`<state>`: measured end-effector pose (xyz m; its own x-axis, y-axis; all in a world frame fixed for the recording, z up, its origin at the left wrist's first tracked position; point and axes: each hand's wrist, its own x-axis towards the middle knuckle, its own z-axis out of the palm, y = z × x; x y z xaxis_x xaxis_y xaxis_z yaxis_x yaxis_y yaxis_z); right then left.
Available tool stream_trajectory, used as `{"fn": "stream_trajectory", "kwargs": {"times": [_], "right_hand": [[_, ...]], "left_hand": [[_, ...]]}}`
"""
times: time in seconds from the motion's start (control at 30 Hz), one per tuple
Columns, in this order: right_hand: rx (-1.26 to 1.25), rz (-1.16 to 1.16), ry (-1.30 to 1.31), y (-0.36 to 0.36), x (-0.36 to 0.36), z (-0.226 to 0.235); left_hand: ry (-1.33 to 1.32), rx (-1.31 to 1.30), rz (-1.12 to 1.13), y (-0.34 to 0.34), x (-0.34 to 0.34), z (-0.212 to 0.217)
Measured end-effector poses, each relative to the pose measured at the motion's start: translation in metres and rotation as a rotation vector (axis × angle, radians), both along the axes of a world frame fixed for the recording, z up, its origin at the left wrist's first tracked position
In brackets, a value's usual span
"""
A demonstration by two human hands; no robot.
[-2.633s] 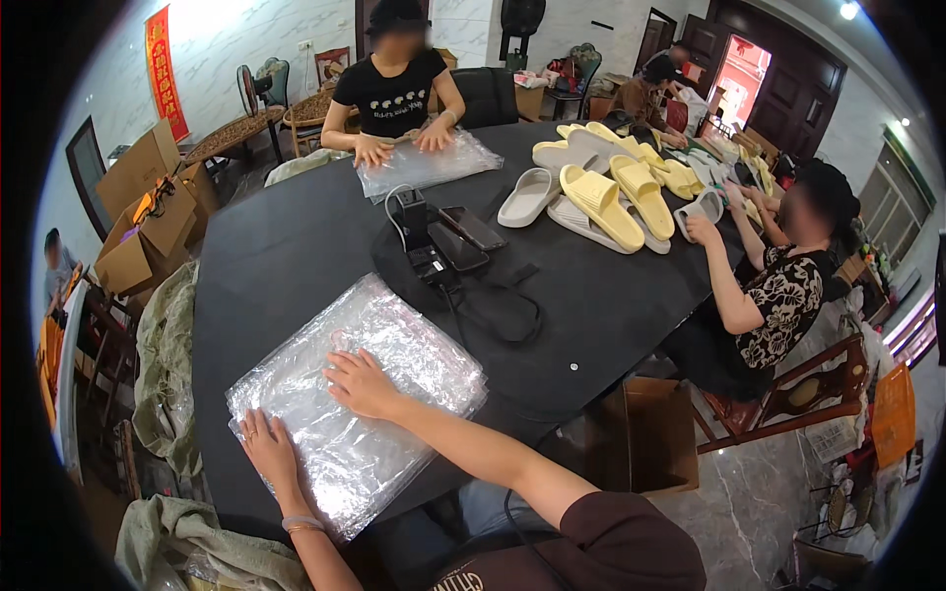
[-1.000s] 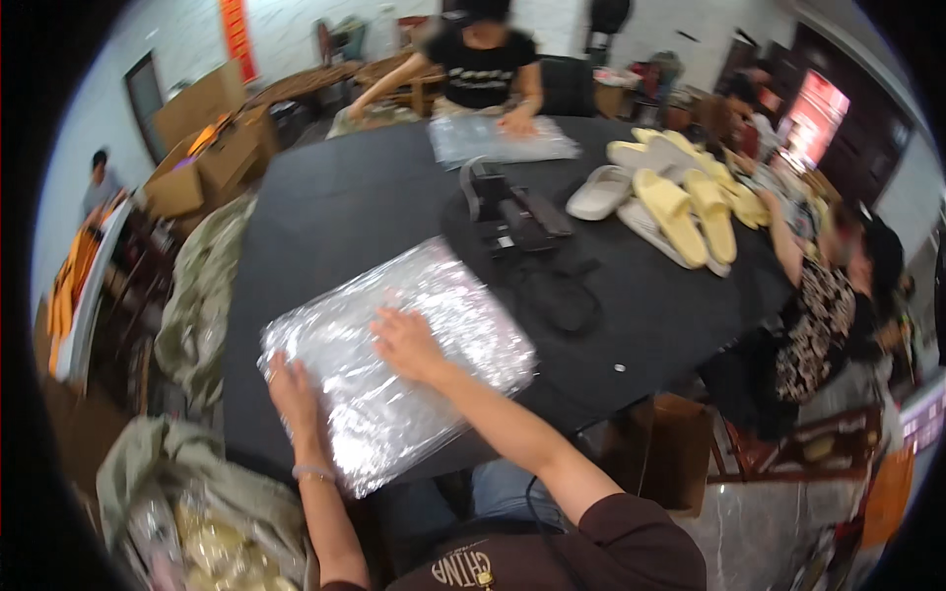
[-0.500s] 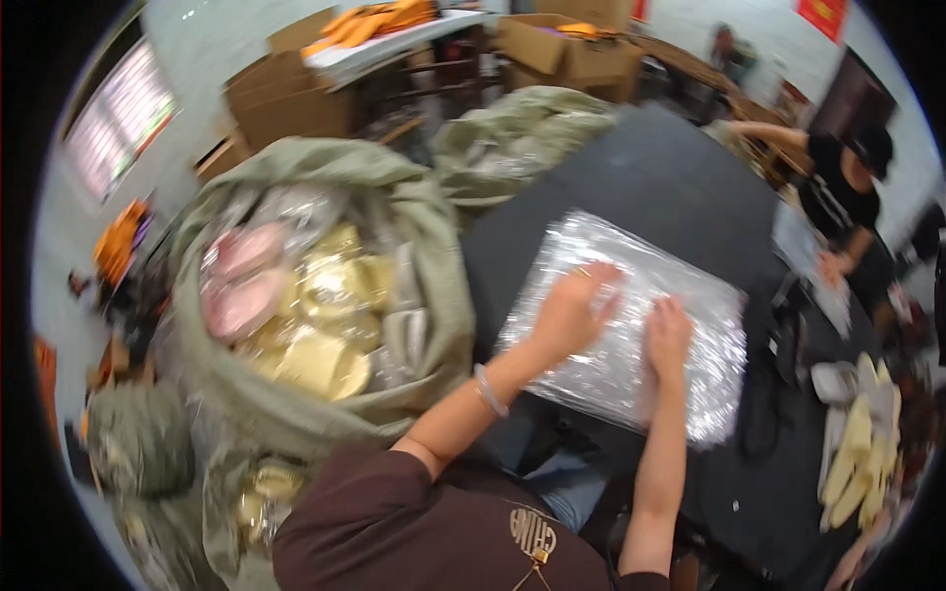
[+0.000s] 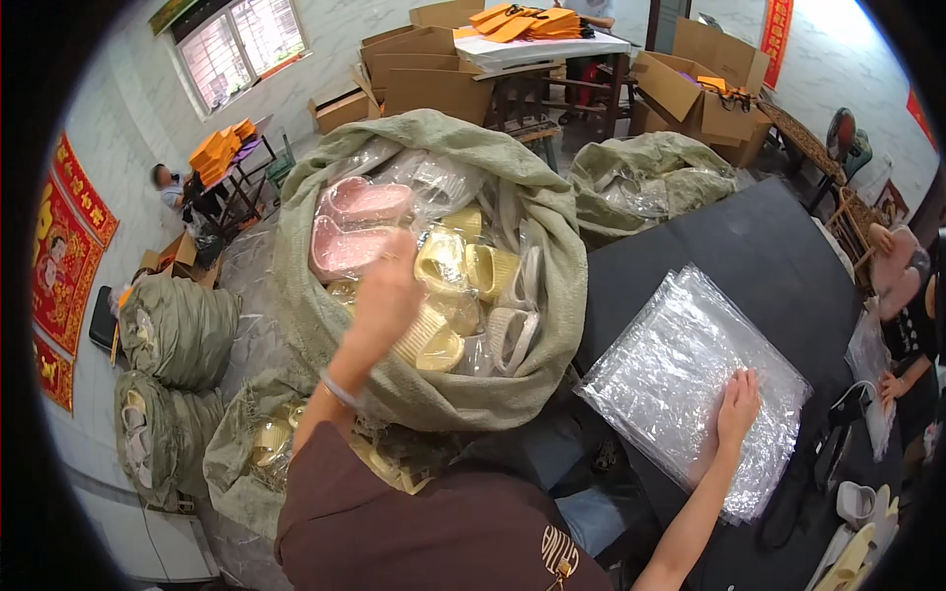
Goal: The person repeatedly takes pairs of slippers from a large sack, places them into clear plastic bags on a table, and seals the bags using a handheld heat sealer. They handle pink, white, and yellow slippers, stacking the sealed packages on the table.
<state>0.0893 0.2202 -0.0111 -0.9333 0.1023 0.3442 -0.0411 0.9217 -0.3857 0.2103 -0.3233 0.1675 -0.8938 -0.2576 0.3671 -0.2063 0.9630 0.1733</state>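
My left hand [image 4: 384, 300] is above a large open woven sack [image 4: 554, 340], in front of the pink slippers [image 4: 367, 200] and beside yellow slippers [image 4: 441, 261], all in clear plastic. Its fingers bend away, blurred, with the tips hidden; whether they grip anything cannot be made out. My right hand [image 4: 737, 409] lies open and flat on a stack of clear plastic bags [image 4: 680, 360]. That stack rests on the dark tabletop [image 4: 734, 231] to the right of the sack.
Behind stands a second woven sack [image 4: 650, 177]. Smaller sacks [image 4: 182, 330] are at the left. A co-worker's hand [image 4: 895, 386] is at the right, near a clear bag. Loose pale slippers [image 4: 855, 502] lie at the table's lower right. Cardboard boxes [image 4: 434, 94] stand at the back.
My left hand has left the plastic stack and moved left over the big sack. My right hand stays on the stack. The view has swung leftward.
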Motion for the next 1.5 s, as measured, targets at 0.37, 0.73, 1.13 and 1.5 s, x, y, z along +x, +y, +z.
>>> {"fn": "stream_trajectory", "kwargs": {"times": [0.37,0.73,1.13,1.5], "right_hand": [[-0.016,-0.006,0.039,0.003,0.001,-0.006],[-0.045,-0.061,0.070,-0.004,0.004,-0.001],[-1.136,-0.152,0.423,0.031,-0.012,-0.012],[-1.501,-0.235,0.292,0.124,0.051,0.075]], "left_hand": [[0.191,-0.268,0.147,-0.133,-0.031,-0.033],[0.866,0.138,-0.439,0.049,-0.085,0.124],[0.553,0.039,-0.969,0.326,-0.096,0.012],[0.366,0.357,-1.037,0.310,-0.102,-0.068]]}}
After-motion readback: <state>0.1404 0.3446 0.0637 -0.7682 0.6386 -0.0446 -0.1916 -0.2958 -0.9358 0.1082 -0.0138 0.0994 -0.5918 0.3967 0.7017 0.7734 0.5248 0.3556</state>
